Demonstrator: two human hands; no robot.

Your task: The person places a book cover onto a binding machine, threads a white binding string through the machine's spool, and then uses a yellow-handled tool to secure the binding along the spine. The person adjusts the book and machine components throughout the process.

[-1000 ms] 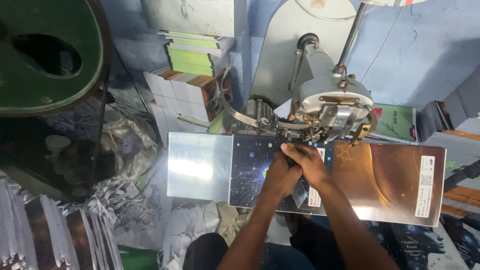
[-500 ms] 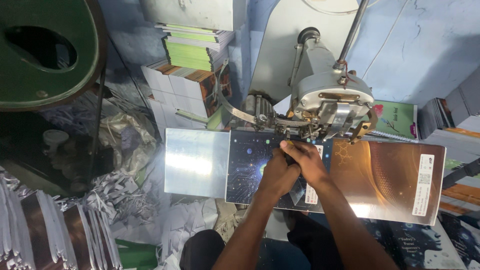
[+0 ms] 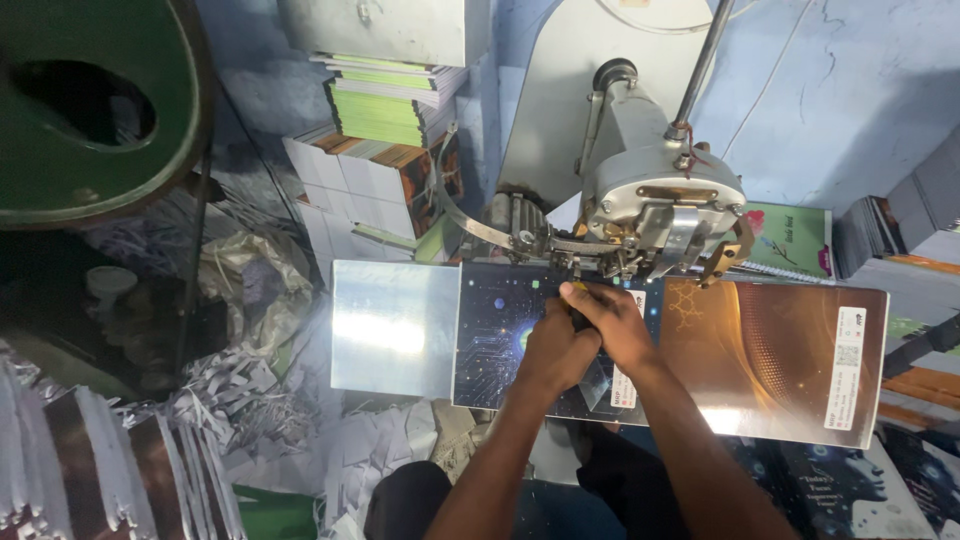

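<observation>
Two hands press together on a glossy printed cover sheet (image 3: 760,350) lying flat under the stitching machine head (image 3: 660,205). Left hand (image 3: 555,350) and right hand (image 3: 610,320) pinch it near the middle fold, fingers curled. It looks light, flexible and slippery, best gripped by its edges. Stacked booklets (image 3: 385,110) stand far left.

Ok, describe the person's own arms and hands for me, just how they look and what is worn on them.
Both forearms come up from the bottom edge and are bare: no sleeves, gloves, watch or bracelets show. The left hand and right hand are bare too, with no rings that can be made out. The fingers look short-nailed, though the picture is too small to be sure. Dark clothing shows below, at the lap.
</observation>
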